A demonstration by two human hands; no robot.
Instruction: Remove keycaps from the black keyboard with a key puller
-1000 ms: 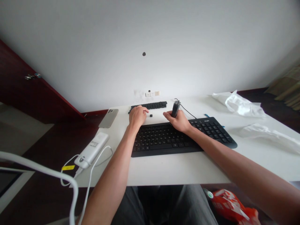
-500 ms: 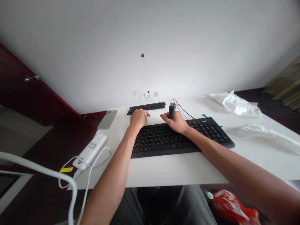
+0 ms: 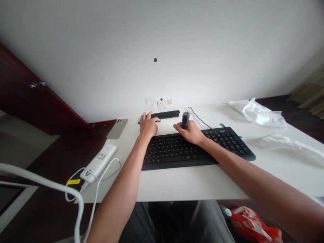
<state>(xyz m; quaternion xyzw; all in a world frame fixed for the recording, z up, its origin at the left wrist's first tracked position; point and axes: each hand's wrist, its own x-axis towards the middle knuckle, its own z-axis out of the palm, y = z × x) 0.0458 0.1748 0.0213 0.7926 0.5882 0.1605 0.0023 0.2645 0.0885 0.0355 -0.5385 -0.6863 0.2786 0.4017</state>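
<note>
My left hand (image 3: 147, 125) lies on the white table (image 3: 192, 182) just behind the black keyboard (image 3: 194, 148), fingers stretched toward a row of loose black keycaps (image 3: 167, 114); its fingertips touch the row's left end. My right hand (image 3: 191, 132) is closed round a small dark upright tool (image 3: 185, 119) with a thin black cord (image 3: 199, 118) running off behind it. That hand rests over the keyboard's top edge.
A phone (image 3: 117, 128) lies face down at the table's left corner. A white power bank (image 3: 99, 162) with white cables sits at the left edge. Crumpled white plastic bags (image 3: 258, 113) lie at the right. A red snack packet (image 3: 249, 222) is below the table edge.
My left hand has opened and reached forward to the keycap row; the single loose keycap seen beside it a second ago no longer shows. The right hand has barely moved.
</note>
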